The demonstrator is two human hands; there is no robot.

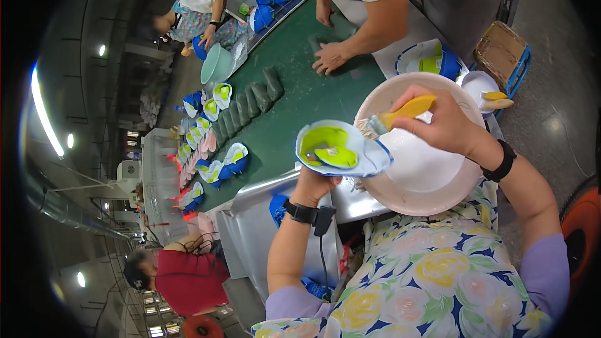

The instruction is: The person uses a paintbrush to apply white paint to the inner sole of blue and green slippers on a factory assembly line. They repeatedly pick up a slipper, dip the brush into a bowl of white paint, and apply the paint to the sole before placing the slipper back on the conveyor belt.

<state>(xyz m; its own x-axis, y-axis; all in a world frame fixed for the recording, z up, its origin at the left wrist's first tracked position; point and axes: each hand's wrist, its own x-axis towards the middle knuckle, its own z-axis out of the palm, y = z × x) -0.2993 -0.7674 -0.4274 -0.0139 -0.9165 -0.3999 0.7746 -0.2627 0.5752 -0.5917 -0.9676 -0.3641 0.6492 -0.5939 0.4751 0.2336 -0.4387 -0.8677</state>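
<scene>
My left hand (315,186) is closed around a shoe upper (332,140) from below. Its lime-green lining faces up, with white around it and a blue edge. A paintbrush with a yellow handle (413,109) is gripped in my right hand (446,122). The bristles, coated whitish, are at the right edge of the upper; whether they touch it I cannot tell. Beneath the brush and right hand stands a wide pale pink basin (447,205) with white liquid (416,169) in it.
Beyond lies a green conveyor belt (289,131) carrying dark grey foot-shaped pieces (253,101) and several shoe uppers (233,161). Across it, a co-worker's hands (332,56) rest on the belt. More brushes (498,100) lie by a white bowl at right. Other people work at left.
</scene>
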